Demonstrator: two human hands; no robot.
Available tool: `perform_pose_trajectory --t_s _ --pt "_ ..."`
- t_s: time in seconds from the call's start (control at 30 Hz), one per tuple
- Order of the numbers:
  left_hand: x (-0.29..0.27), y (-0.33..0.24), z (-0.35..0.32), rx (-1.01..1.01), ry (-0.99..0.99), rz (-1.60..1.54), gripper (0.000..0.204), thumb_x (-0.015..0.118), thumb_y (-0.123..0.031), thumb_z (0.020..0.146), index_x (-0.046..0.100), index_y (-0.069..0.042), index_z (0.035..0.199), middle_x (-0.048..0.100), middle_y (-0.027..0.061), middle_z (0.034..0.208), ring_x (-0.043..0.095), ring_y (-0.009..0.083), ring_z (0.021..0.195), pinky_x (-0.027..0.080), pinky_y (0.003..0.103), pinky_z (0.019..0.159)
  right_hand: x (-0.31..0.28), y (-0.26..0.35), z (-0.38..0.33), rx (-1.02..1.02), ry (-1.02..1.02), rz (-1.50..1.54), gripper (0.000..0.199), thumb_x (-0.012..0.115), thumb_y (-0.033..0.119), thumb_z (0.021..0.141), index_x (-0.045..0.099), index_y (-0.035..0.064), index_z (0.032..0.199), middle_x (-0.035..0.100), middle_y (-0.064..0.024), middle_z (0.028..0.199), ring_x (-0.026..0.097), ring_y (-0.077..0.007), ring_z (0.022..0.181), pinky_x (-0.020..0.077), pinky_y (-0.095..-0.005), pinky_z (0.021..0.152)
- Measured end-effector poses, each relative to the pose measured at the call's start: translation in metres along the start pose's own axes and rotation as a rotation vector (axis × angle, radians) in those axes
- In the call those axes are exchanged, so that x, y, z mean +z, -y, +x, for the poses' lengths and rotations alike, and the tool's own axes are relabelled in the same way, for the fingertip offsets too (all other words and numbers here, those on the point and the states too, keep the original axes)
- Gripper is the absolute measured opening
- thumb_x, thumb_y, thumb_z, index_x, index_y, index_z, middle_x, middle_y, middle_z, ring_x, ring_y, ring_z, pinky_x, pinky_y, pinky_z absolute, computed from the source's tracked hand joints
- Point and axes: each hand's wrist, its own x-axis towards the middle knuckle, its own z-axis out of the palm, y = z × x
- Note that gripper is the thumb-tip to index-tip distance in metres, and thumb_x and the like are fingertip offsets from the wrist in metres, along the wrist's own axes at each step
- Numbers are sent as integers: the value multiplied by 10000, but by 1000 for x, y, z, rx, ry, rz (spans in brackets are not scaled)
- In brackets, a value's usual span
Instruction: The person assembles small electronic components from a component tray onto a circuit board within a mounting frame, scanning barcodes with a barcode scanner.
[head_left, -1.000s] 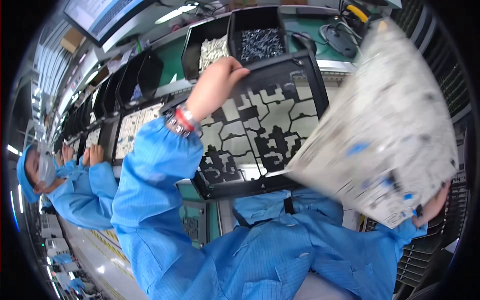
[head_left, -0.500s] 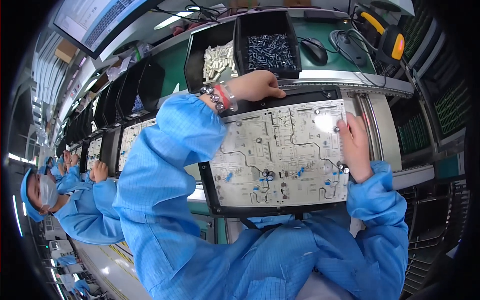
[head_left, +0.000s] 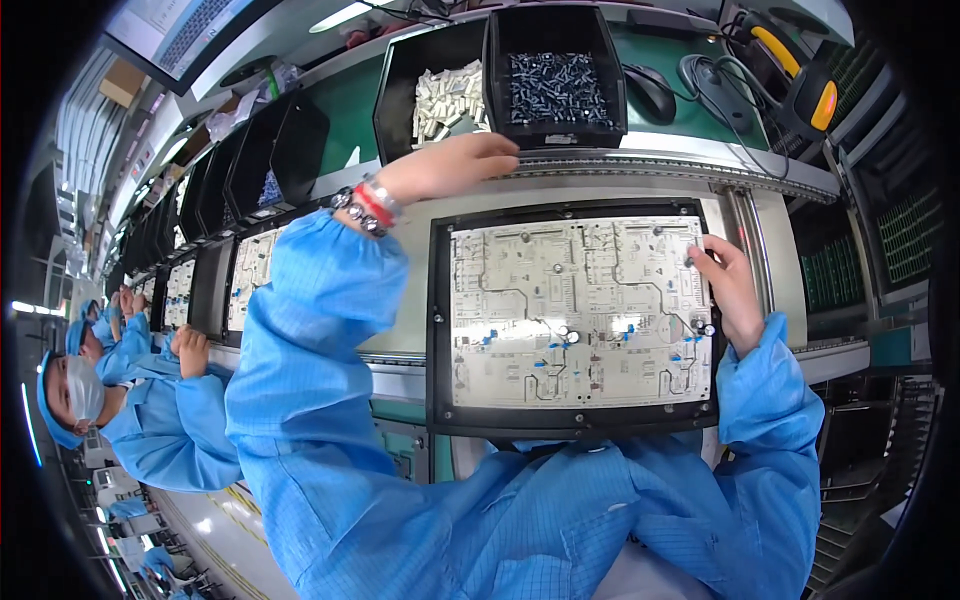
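Board: white circuit board (head_left: 580, 310) seated flat in black carrier frame (head_left: 437, 330) before me.
Left hand (head_left: 450, 165): fingers loosely curled, empty, reaching to screw bin (head_left: 555, 80).
Right hand (head_left: 728, 290): fingertips pressing board's right edge, gripping nothing.
Progress: few components fitted; most spots bare.

Left hand (head_left: 455, 165) reaches forward, palm down; right hand (head_left: 728, 290) rests, fingers curled.

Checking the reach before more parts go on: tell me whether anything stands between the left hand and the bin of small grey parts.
Nothing visible does. The left hand hovers at the front lip of the bin of small grey parts, open space between them. The right hand rests on the circuit board.
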Motion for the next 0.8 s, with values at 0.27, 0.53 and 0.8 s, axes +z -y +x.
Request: perform_pose_trajectory --t_s 0.27,0.53,0.8 --pt "22 -68 31 754 -311 236 288 543 -128 849 529 -24 1118 549 129 1028 549 261 949 440 319 827 -5 21 -25 -167 -122 46 222 544 116 881 532 -13 1061 587 -37 961 527 -79 860 408 -210 765" --pt "81 -182 98 600 68 603 285 535 -256 748 667 -62 911 656 172 839 631 313 824 492 426 735 -16 8 -43 -404 -186 87 366 558 104 867 473 -28 1198 477 -104 1225 458 -172 1100 349 -285 941" --pt "76 -161 70 601 56 623 395 491 -343 812 614 5 953 629 211 829 614 340 801 475 409 704 -45 8 -60 -442 -173 115 353 541 164 903 473 -33 1189 502 -93 1195 475 -157 1070 352 -277 939"
